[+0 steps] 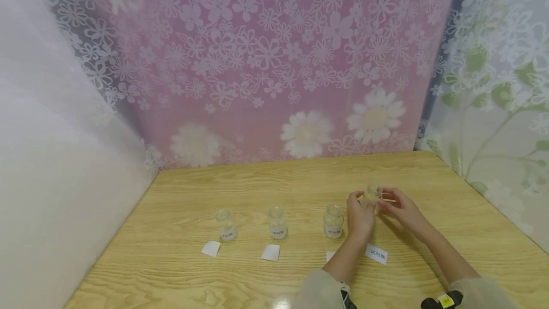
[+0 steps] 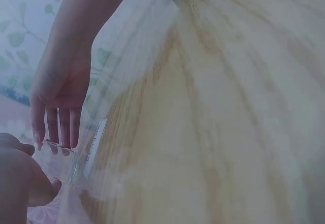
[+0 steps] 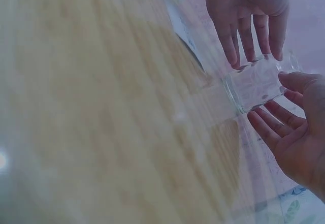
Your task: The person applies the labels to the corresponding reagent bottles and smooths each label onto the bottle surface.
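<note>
Both hands hold a clear glass bottle (image 1: 373,192) at the right side of the table. My left hand (image 1: 360,217) has its fingers and thumb about one side of it. From the other side my right hand (image 1: 405,212) grips the glass between thumb and fingertips. In the right wrist view the bottle (image 3: 256,86) lies between both sets of fingers; whether its base touches the wood I cannot tell. Just in front of the hands, a white label card (image 1: 376,253) with printed characters rests on the table. Nearest the left hand is a labelled glass bottle (image 1: 333,222).
Further left stand two more labelled glass bottles, the middle one (image 1: 277,223) and the leftmost one (image 1: 226,225). White paper pieces lie before them (image 1: 270,252), and another (image 1: 330,256) is partly behind the left forearm. A flowered curtain (image 1: 274,85) borders the wooden table (image 1: 180,271).
</note>
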`<action>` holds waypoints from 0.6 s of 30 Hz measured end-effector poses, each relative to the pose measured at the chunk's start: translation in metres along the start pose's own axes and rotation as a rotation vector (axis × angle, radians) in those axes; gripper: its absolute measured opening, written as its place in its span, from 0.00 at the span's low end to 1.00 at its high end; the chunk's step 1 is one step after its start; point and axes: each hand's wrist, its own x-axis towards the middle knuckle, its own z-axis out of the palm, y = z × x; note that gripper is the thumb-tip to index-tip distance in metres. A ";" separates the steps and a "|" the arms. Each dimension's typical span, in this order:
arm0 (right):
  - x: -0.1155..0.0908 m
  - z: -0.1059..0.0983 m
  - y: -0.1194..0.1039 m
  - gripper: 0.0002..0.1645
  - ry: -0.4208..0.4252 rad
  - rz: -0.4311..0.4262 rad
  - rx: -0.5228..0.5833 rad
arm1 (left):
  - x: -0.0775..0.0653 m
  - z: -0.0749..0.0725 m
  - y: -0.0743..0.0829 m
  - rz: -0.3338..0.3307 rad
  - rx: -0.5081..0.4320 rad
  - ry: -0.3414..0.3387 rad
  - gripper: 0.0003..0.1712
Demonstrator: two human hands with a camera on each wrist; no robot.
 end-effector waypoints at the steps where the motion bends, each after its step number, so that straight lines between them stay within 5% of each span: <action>1: -0.002 0.000 -0.001 0.28 -0.003 -0.001 0.002 | -0.001 0.000 0.000 -0.011 -0.007 -0.003 0.18; 18: -0.030 0.007 -0.004 0.25 -0.023 -0.090 0.093 | -0.017 -0.007 -0.004 -0.001 -0.036 -0.038 0.18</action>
